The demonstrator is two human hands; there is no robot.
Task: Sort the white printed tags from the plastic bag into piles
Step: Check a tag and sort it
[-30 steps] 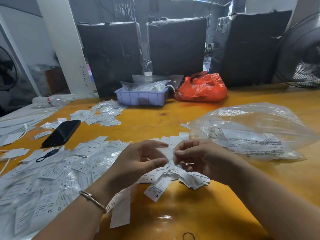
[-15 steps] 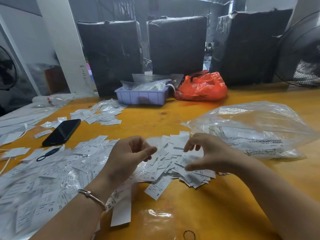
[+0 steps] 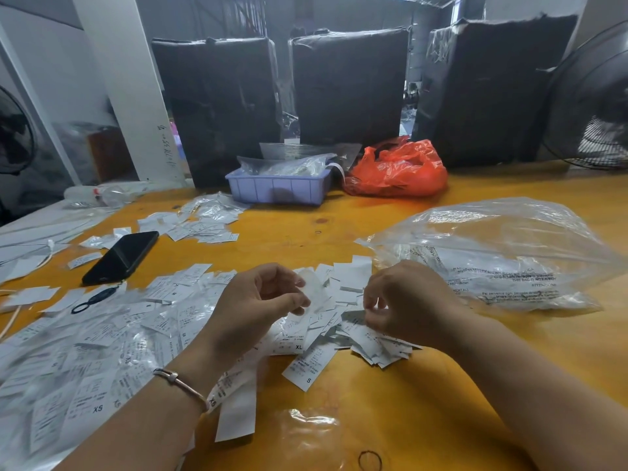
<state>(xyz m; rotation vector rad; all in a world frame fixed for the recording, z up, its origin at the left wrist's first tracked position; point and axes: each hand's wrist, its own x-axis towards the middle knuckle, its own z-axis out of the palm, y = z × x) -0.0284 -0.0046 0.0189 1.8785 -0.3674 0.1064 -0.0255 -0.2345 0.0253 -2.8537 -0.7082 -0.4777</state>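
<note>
White printed tags lie in a loose heap point(image 3: 343, 329) on the yellow table point(image 3: 424, 413) between my hands. A much larger spread of tags point(image 3: 85, 351) covers the left side, and a smaller pile point(image 3: 200, 226) lies farther back. The clear plastic bag point(image 3: 503, 253) sits puffed up at the right, printed sheets showing through it. My left hand point(image 3: 251, 311) is raised over the heap and pinches a blurred white tag point(image 3: 314, 292) between thumb and fingers. My right hand point(image 3: 411, 300) reaches down with curled fingers and pinches a tag at the heap's right side.
A black phone point(image 3: 120, 256) and a dark ring-shaped tool point(image 3: 91, 300) lie at the left. A purple tray point(image 3: 278, 190) and a red plastic bag point(image 3: 397, 171) stand at the back before black wrapped boxes point(image 3: 350, 86). A fan point(image 3: 594, 103) is at the right. A rubber band point(image 3: 369, 460) lies near the front edge.
My hands, together on one tag a second ago, have parted. The right hand dropped to the heap; the left hand stays raised with a tag.
</note>
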